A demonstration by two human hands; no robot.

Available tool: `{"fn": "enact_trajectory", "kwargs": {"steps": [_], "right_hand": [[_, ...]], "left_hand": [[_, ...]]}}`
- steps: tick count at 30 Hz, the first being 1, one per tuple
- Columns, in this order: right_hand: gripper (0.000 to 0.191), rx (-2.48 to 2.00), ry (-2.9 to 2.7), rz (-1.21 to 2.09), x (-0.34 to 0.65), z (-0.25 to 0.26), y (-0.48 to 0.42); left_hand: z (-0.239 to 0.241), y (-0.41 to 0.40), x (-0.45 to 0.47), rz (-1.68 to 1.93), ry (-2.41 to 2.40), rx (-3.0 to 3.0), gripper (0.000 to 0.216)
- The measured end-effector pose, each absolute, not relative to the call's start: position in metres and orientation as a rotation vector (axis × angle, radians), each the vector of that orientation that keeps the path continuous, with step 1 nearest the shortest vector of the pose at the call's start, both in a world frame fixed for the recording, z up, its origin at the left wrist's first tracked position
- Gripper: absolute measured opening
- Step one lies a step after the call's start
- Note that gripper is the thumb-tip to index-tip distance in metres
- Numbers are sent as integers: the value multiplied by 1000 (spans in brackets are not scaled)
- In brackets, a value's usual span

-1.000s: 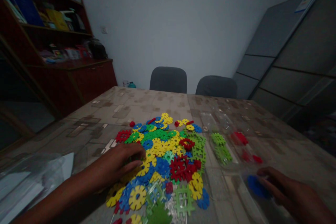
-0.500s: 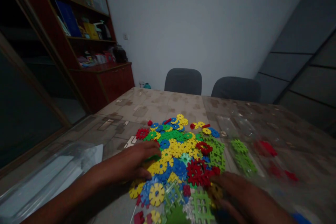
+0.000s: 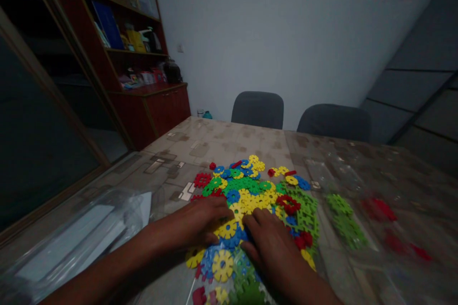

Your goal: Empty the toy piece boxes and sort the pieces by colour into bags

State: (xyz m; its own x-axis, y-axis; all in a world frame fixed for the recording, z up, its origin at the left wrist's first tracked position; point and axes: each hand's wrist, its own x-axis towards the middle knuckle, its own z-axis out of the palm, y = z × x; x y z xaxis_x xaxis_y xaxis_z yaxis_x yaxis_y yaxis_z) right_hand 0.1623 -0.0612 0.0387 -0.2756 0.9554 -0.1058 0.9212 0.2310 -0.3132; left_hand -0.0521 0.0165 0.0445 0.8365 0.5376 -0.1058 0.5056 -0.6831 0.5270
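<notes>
A pile of flat plastic gear and grid pieces (image 3: 250, 190), yellow, green, blue and red, lies on the patterned table (image 3: 214, 143). My left hand (image 3: 196, 221) rests palm down on the pile's left side, fingers spread over yellow pieces. Palm down as well, my right hand (image 3: 274, 243) lies on the pile's middle, covering blue and red pieces. Neither hand visibly grips a piece.
Clear plastic bags (image 3: 343, 219) holding green and red pieces lie to the right. A clear bag with white paper (image 3: 82, 238) lies at the left. Two grey chairs (image 3: 257, 109) stand behind the table; a red-brown shelf cabinet (image 3: 143, 81) stands at the left.
My right hand has moved left from the bags at the right onto the middle of the pile. The left hand stayed on the pile's left side. The view has swung left.
</notes>
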Motion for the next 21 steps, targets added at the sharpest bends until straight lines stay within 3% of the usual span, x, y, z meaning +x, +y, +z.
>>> {"fn": "enact_trajectory", "kwargs": {"steps": [2, 7, 17, 21], "right_hand": [[24, -1820, -2378, 480, 165, 37, -60], [39, -1744, -2301, 538, 173, 33, -64], [13, -1729, -2218, 525, 179, 38, -59], [32, -1733, -2214, 378, 178, 40, -45]], "left_hand": [[44, 15, -51, 83, 746, 2450, 41], [47, 13, -46, 85, 759, 2433, 38], [50, 22, -54, 206, 684, 2442, 21], [48, 28, -67, 183, 879, 2476, 49]]}}
